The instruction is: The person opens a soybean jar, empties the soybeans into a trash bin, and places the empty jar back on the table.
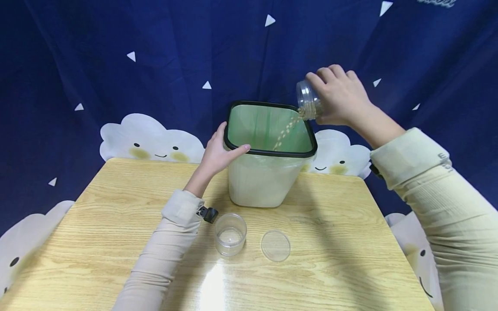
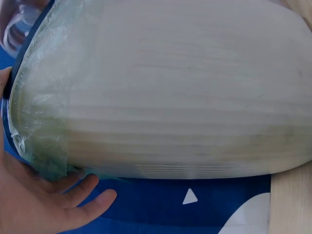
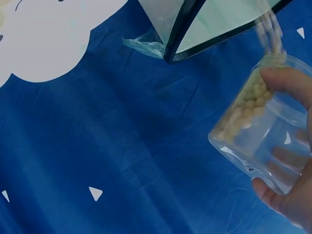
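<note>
My right hand [image 1: 342,97] grips a clear plastic jar [image 3: 287,109], tipped over the right rim of a trash bin [image 1: 258,183]. Pale yellow soybeans [image 3: 246,109] lie along the jar's lower side, and a stream of them falls from its mouth into the bin. The bin is whitish with a black rim and a green liner bag [image 2: 44,97] folded over its edge. At the bin's left corner my left hand [image 1: 215,151] holds the rim, thumb across the front edge and fingers along the outer side. The bin's floor is hidden.
On the wooden table [image 1: 116,216], an open clear jar [image 1: 231,235] stands in front of the bin near my left wrist. A clear round lid [image 1: 275,245] lies flat to its right. Behind the table hangs a dark blue curtain [image 1: 163,77] with white clouds and triangles.
</note>
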`<state>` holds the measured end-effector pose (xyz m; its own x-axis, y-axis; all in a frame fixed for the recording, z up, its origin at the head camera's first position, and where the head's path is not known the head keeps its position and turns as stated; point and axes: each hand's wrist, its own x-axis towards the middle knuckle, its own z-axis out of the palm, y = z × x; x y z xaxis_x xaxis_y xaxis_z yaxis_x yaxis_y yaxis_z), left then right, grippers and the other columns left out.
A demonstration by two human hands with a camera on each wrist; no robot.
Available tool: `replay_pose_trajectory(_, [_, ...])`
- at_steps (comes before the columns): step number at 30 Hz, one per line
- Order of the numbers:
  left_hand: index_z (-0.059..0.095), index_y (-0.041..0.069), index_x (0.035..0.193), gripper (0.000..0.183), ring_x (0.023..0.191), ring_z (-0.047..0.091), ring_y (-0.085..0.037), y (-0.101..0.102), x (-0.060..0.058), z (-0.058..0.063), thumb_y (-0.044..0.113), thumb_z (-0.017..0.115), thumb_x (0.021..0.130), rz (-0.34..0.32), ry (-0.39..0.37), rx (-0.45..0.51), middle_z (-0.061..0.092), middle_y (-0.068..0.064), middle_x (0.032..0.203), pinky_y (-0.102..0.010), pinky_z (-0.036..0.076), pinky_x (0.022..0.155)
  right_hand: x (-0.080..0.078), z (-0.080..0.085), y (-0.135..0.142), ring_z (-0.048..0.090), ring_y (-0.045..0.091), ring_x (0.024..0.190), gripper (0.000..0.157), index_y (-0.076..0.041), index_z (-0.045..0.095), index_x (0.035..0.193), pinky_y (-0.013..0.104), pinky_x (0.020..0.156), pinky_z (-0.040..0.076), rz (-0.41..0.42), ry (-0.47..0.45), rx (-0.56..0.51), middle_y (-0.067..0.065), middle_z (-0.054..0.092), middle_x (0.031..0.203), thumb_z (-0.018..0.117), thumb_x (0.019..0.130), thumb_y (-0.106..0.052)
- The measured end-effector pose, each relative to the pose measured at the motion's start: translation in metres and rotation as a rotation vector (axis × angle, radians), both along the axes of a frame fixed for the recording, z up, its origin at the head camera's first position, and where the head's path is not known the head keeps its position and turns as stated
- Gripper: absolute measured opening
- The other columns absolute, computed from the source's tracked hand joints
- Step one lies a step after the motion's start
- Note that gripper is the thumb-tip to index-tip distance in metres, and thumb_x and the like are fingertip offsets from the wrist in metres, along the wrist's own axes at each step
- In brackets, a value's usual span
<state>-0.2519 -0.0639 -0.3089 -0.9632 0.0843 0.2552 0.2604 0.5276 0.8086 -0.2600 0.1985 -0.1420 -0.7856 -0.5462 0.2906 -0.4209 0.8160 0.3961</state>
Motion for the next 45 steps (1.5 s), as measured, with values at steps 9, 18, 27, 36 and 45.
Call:
replay_pose_trajectory(9, [0.015, 0.013, 0.146, 0.097, 0.132, 0.025, -0.028, 0.001, 0.001, 0.000, 0.053, 0.065, 0.074, -0.003, -0.012, 0.004, 0.023, -0.013, 0.147, -0.046, 0.026, 0.103, 0.000, -0.004, -0.005, 0.031, 0.042, 0.119, 0.088, -0.005, 0.035, 0.131, 0.058, 0.088, 0.033, 0.022, 0.024, 0.061, 0.026, 0.038, 0.129, 0.081, 0.057, -0.019])
replay_pose_trajectory(18, [0.015, 0.013, 0.146, 0.097, 0.132, 0.024, -0.028, 0.002, 0.002, -0.001, 0.053, 0.065, 0.074, -0.001, -0.015, 0.007, 0.023, -0.013, 0.147, -0.046, 0.026, 0.103, 0.002, -0.011, -0.009, 0.033, 0.042, 0.116, 0.087, -0.005, 0.037, 0.130, 0.057, 0.084, 0.035, 0.120, 0.082, 0.168, 0.026, 0.040, 0.125, 0.081, 0.057, -0.023])
replay_pose_trajectory(27, [0.015, 0.012, 0.146, 0.097, 0.133, 0.023, -0.028, 0.002, 0.002, -0.001, 0.053, 0.065, 0.074, -0.004, -0.019, 0.012, 0.022, -0.013, 0.147, -0.046, 0.026, 0.103, 0.001, -0.016, -0.012, 0.030, 0.040, 0.118, 0.086, -0.006, 0.037, 0.130, 0.056, 0.088, 0.033, 0.153, 0.098, 0.269, 0.024, 0.039, 0.126, 0.081, 0.057, -0.016])
replay_pose_trajectory(36, [0.015, 0.013, 0.146, 0.096, 0.133, 0.024, -0.028, 0.000, 0.002, -0.001, 0.053, 0.065, 0.075, 0.004, -0.020, 0.010, 0.022, -0.013, 0.147, -0.047, 0.026, 0.103, 0.002, -0.014, -0.013, 0.030, 0.038, 0.120, 0.086, -0.008, 0.035, 0.131, 0.054, 0.089, 0.033, 0.156, 0.201, 0.207, 0.023, 0.037, 0.129, 0.080, 0.057, -0.014])
replay_pose_trajectory(45, [0.015, 0.012, 0.146, 0.096, 0.133, 0.023, -0.028, -0.003, 0.003, -0.002, 0.052, 0.065, 0.075, 0.005, -0.011, 0.017, 0.022, -0.013, 0.147, -0.046, 0.025, 0.104, 0.002, -0.016, -0.015, 0.036, 0.040, 0.115, 0.088, -0.004, 0.036, 0.130, 0.055, 0.079, 0.038, 0.118, 0.264, -0.076, 0.023, 0.041, 0.125, 0.081, 0.057, -0.023])
